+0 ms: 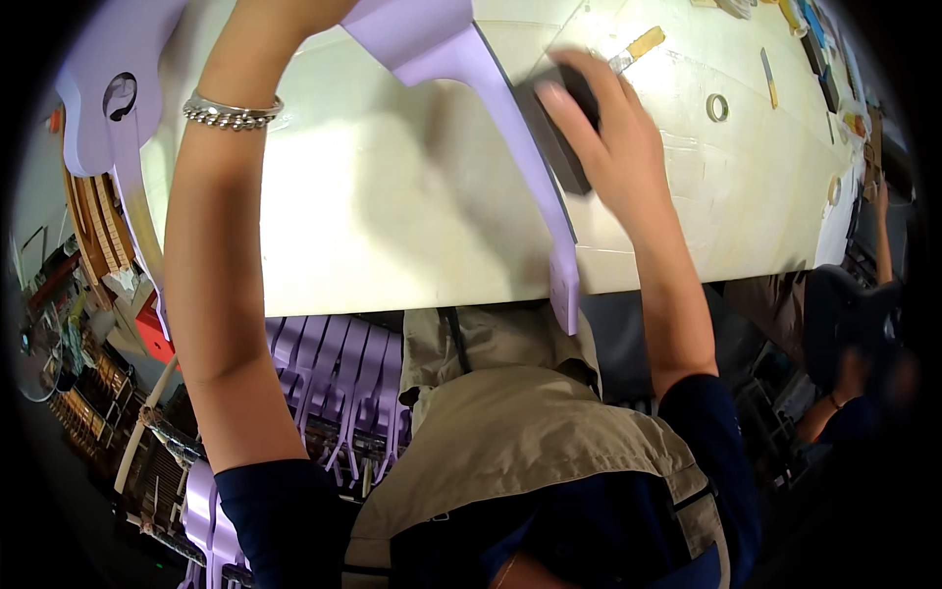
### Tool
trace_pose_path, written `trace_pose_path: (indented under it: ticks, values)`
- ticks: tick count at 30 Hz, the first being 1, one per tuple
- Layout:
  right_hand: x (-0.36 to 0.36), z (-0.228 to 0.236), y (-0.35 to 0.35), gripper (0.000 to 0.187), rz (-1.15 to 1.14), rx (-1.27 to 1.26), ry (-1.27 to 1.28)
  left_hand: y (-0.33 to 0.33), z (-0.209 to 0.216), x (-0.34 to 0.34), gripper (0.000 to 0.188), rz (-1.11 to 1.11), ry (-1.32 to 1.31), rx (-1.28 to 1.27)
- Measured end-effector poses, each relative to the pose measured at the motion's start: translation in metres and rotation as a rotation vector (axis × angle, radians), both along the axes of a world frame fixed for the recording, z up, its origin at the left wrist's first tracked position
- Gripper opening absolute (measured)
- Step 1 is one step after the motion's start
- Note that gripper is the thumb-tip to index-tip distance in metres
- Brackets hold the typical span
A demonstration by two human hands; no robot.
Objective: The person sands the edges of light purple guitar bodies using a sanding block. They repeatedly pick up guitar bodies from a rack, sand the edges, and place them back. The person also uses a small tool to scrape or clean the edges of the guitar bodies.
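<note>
Your right hand (630,147) has its thumb and fingers closed around a dark grey block (562,155), which lies lengthwise along the dark-edged side of the neck; whether it touches there, you cannot tell from this view. Your left hand (324,10) is cut off at the upper edge beside the body, its fingers out of sight, so their grip cannot be told; a silver bracelet (233,114) circles that wrist. Between your arms is the lilac guitar (516,135), its body at the top, its neck slanting toward you and its headstock jutting past the near edge of the pale table (334,216). Beyond your right hand lie a brush (640,48), a tape roll (717,108) and a thin blade (768,79). A second lilac guitar (88,133) stands at far left, and more lilac guitars (339,358) hang in a row below the table
</note>
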State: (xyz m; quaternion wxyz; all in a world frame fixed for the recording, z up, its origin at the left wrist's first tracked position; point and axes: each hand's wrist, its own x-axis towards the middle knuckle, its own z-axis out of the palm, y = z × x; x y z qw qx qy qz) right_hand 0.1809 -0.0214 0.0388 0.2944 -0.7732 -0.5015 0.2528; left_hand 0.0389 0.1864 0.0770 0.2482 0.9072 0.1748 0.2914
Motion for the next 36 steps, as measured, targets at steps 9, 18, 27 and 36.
trace_pose_path:
  ticks: [9,18,27,36]
  values:
    - [0.01,-0.006,-0.123,0.041,0.014,-0.294,0.089,0.005,-0.009,0.004,0.033,-0.021,-0.036,0.024]
    - [0.082,-0.013,-0.103,0.022,0.117,-0.024,-0.881,-0.001,0.004,0.001,0.031,0.062,0.061,0.064]
    - [0.089,-0.048,0.045,0.04,-0.199,-0.552,-0.63,-0.008,0.02,-0.004,0.03,0.018,0.063,0.018]
    - [0.113,-0.036,0.024,0.021,-0.307,-0.172,0.34,0.009,-0.003,-0.008,0.021,0.048,0.052,0.179]
